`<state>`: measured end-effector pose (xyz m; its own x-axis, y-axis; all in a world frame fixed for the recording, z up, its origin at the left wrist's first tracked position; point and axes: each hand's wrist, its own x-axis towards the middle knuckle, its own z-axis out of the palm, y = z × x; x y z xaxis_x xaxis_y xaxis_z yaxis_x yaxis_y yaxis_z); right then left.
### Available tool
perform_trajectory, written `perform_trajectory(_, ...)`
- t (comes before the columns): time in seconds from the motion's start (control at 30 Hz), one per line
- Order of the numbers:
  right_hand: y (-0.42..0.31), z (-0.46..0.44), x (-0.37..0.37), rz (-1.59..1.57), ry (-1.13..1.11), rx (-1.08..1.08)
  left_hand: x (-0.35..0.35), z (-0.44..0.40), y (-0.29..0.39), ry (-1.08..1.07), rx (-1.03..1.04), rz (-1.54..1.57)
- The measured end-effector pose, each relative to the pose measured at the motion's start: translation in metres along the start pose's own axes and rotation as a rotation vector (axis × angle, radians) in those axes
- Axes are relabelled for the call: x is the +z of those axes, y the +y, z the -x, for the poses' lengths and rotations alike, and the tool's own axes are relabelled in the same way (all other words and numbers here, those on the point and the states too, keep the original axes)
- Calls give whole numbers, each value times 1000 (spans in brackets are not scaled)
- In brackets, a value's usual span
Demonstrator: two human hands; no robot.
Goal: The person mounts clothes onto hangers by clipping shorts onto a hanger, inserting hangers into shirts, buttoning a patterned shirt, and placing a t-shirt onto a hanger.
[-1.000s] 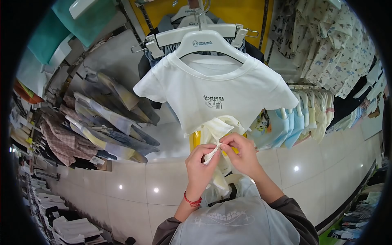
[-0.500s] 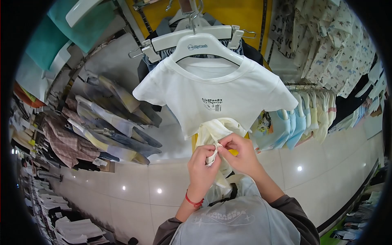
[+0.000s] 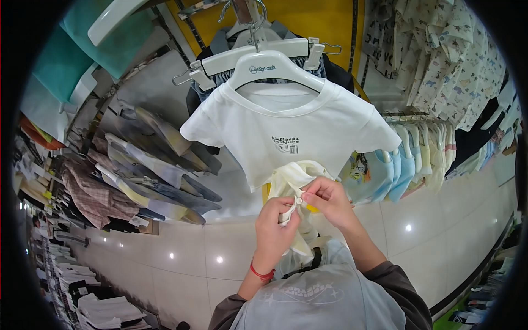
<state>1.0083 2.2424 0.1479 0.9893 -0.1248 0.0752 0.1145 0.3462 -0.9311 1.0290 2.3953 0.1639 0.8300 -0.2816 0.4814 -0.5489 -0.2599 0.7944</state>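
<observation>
A cream-coloured garment (image 3: 294, 175) hangs bunched between my hands, just below the hem of a white T-shirt (image 3: 250, 132). My left hand (image 3: 275, 220), with a red cord bracelet (image 3: 262, 271) at the wrist, pinches its edge. My right hand (image 3: 328, 202) grips the same edge with thumb and forefinger. A small round button (image 3: 298, 201) shows on the edge between my fingertips. The T-shirt hangs upright on a white hanger (image 3: 275, 67) and bears small dark print on its chest.
Plaid and grey-yellow shirts (image 3: 159, 176) hang to the left. Light blue and yellow garments (image 3: 407, 157) hang at the right, below patterned shirts (image 3: 440, 66). Folded clothes (image 3: 107, 311) lie at the lower left. Pale floor tiles (image 3: 187, 269) stretch beneath.
My hands have drawn slightly apart, the right one moving a little to the right, and the button now shows between them. The view has shifted slightly.
</observation>
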Motion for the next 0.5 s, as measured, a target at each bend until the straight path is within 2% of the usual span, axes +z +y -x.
perform_trajectory(0.1,0,-1,-6,64,65,-45,-12,-2,-8,-48,-182,-7)
perform_trajectory(0.17,6,-4,-21,154,137,-161,-25,-3,-23,-17,-150,-65)
perform_trajectory(0.27,-9,-1,-42,224,255,-342,-57,-4,-38,-12,-26,-281)
perform_trajectory(0.3,-15,1,-46,239,225,-355,-65,-5,-40,-16,27,-372)
perform_trajectory(0.4,-37,10,-51,329,181,-371,-73,-9,-42,65,337,-607)
perform_trajectory(0.5,-59,13,-48,496,167,-362,-79,-7,-50,161,260,-788)
